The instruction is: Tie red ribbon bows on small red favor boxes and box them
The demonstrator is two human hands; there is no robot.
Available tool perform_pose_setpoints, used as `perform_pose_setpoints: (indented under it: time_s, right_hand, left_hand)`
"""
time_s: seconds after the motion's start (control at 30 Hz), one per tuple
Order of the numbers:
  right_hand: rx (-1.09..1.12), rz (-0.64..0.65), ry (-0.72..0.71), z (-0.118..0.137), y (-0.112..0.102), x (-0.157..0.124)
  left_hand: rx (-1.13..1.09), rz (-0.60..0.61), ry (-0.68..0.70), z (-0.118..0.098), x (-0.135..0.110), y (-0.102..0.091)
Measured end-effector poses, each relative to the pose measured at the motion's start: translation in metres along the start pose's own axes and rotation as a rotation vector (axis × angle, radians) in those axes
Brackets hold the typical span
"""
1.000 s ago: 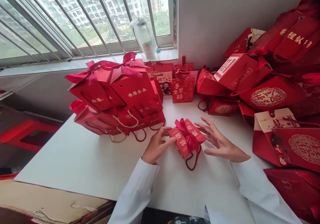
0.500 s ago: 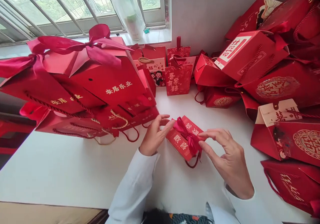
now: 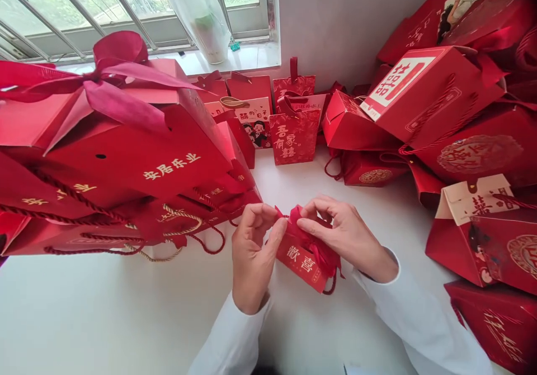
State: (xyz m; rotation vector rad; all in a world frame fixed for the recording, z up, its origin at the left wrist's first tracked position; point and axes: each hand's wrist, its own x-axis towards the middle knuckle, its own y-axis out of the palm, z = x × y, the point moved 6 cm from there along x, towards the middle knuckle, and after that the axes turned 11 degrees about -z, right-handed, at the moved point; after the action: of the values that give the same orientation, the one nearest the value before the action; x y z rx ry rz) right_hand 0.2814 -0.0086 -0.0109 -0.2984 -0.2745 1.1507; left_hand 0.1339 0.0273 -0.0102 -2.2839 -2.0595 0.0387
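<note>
- Small red gift box (image 3: 304, 263): between both hands, on white table (image 3: 104, 313), tilted, 歡喜 panel facing up; unclear if resting or slightly lifted.
- Handling est.: printed card, prob. light, fairly stiff, corners likely crushable. Best hold = flat side walls, gentle pressure.
- Crimson satin ribbon (image 3: 312, 221): bunched on top end of box; soft, prob. slippery, so fingertip pinch needed. Knot hidden behind fingers.
- Dark red cord loop (image 3: 333, 288): hanging just R of box's lower corner.
- L hand (image 3: 254, 252): partly closed, not released; thumb + fingers pinching ribbon at box's L side.
- R hand (image 3: 344, 235): partly closed, fingers curled in, thumb low; grasping ribbon at box's R side. Fingertips nearly touching L hand's, above box.
- White sleeves (image 3: 436, 319) on both forearms, running down from box to near edge of view.
- Large red gift bags w/ pink bows (image 3: 126, 157): stacked just L of box, gold 安居乐业 text, rope handles.
- Upright red bag w/ 喜有家囍 (image 3: 294, 136): behind box, near wall.
- Red gift boxes + bags, double-happiness marks (image 3: 436, 93): heaped R of box, well apart.
- Barred window (image 3: 235, 6): far beyond box.
</note>
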Motion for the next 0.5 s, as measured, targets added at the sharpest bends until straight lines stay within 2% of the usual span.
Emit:
perform_pose_setpoints:
  time_s: [0.1,0.2,0.33,0.5]
  right_hand:
    - [0.127,0.033,0.136,-0.01,0.001,-0.001]
    - [0.109,0.015,0.162,-0.013,-0.001,-0.005]
    - [0.057,-0.042,0.14,-0.014,-0.004,-0.015]
    - [0.121,-0.074,0.161,-0.023,-0.004,-0.033]
  left_hand:
    - [-0.015,-0.06,0.03,0.001,-0.003,-0.004]
    - [-0.046,-0.023,0.035,0.0,0.0,0.0]
    - [-0.005,0.14,0.006,-0.007,0.009,0.018]
    - [0.173,0.449,0.156,-0.029,0.009,0.044]
